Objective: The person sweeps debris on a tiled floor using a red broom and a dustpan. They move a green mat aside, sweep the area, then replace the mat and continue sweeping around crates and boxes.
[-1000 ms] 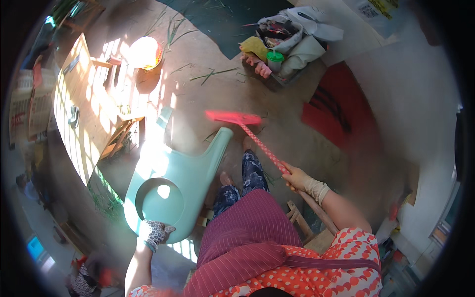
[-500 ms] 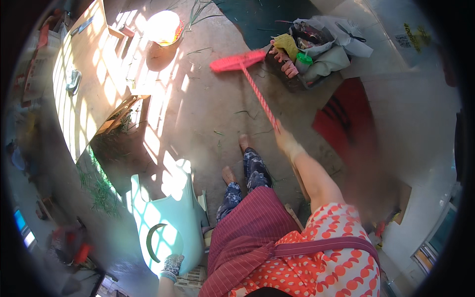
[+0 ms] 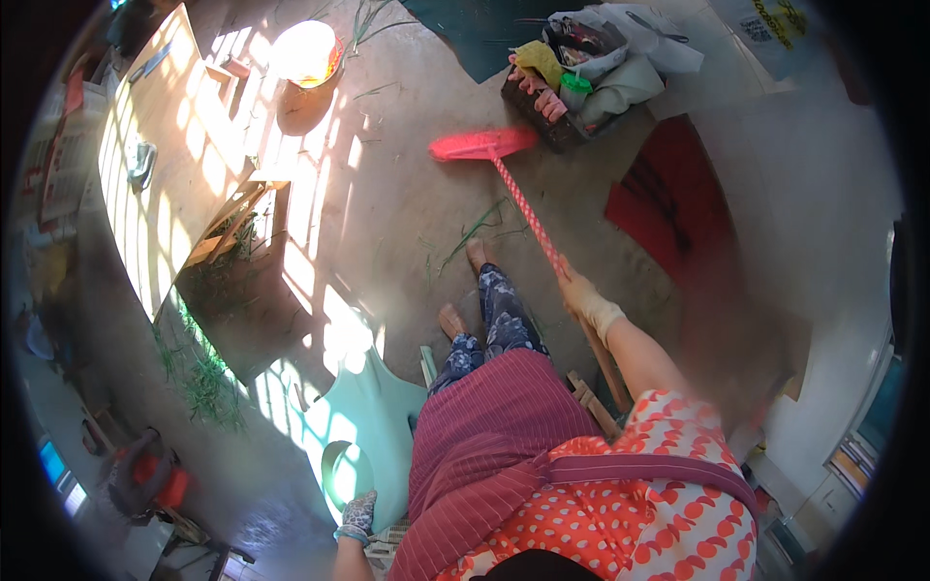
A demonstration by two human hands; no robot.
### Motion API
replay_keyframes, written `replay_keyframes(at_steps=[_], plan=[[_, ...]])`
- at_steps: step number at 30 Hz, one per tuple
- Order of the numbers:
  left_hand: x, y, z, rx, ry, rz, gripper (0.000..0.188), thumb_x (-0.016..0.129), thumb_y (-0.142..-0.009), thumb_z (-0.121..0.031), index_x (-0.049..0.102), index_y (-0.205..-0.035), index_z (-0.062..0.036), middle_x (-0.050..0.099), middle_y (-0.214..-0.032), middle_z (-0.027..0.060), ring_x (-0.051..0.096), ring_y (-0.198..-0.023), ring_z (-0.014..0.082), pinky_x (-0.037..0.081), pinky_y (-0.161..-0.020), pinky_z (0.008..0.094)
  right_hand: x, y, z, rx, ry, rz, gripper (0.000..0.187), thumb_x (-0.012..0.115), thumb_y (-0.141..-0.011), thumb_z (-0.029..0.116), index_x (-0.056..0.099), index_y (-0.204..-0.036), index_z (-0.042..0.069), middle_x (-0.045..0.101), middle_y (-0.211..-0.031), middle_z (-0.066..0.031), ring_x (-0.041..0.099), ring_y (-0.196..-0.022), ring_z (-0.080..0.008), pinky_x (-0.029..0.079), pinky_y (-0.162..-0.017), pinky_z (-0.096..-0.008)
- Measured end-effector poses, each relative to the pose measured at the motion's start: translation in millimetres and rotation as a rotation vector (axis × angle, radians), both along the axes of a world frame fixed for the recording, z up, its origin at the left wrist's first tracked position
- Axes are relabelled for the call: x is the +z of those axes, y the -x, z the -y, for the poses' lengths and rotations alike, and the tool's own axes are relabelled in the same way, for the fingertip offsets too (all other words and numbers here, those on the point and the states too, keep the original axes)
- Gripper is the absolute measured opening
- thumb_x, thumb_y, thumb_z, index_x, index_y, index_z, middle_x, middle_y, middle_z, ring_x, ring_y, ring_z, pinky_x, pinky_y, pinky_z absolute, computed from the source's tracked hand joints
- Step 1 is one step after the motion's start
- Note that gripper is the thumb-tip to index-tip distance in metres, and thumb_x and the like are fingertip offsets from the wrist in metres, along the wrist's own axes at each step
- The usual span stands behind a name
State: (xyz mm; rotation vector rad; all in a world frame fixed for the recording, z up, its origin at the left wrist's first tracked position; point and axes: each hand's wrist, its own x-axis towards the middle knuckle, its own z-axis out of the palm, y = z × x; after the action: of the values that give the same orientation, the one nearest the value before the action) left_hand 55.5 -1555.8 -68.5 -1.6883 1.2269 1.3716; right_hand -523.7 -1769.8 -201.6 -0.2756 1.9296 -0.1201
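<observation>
My right hand (image 3: 587, 298) is closed around the patterned handle of a broom (image 3: 526, 205). The broom's pink-red head (image 3: 482, 145) rests on the floor ahead of my bare feet, beside long green grass blades (image 3: 475, 232). On my left, my left hand (image 3: 359, 511), in a grey patterned glove, grips the back edge of a pale green plastic chair (image 3: 378, 407), close to the oval hole in its back. The fingertips of that hand are partly hidden by the chair.
A wooden table (image 3: 165, 184) stands at the left, with grass lying beneath it. A round bucket (image 3: 305, 97) sits at the far left. At the far right is a crate (image 3: 547, 126) packed with bags and cloths. A dark red mat (image 3: 678, 184) lies at the right.
The broom head has come a little nearer and to the right, and grass blades now lie behind it. The chair has turned and shifted right under my left hand.
</observation>
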Motion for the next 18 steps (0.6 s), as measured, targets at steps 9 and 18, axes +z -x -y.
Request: replay_keyframes(at_steps=[9,18], plan=[[-3.6,-4.3,4.8,-0.134,0.026,0.042,0.05,0.031,-0.092,-0.041,0.059,-0.096,0.0011,0.06,-0.089,0.0251,0.056,-0.086,0.0391,0.042,-0.075,0.0439,107.6,-0.6,-140.5,-0.181,-0.003,0.275,0.044,0.042,-0.092,0.03,0.033,-0.135,0.031,0.043,-0.059,-0.0004,0.035,-0.037,-0.0093,0.031,-0.033,-0.0237],[4.6,-15.4,28.1,-0.045,0.073,0.282,0.05,0.039,-0.09,-0.042,0.053,-0.107,0.003,0.06,-0.09,0.0269,0.056,-0.087,0.0404,0.042,-0.072,0.0432,-22.3,1.8,-155.4,-0.257,0.102,0.06,0.044,0.037,-0.09,0.03,0.032,-0.134,0.027,0.042,-0.051,-0.0061,0.041,-0.037,-0.0183,0.035,-0.035,-0.0339]])
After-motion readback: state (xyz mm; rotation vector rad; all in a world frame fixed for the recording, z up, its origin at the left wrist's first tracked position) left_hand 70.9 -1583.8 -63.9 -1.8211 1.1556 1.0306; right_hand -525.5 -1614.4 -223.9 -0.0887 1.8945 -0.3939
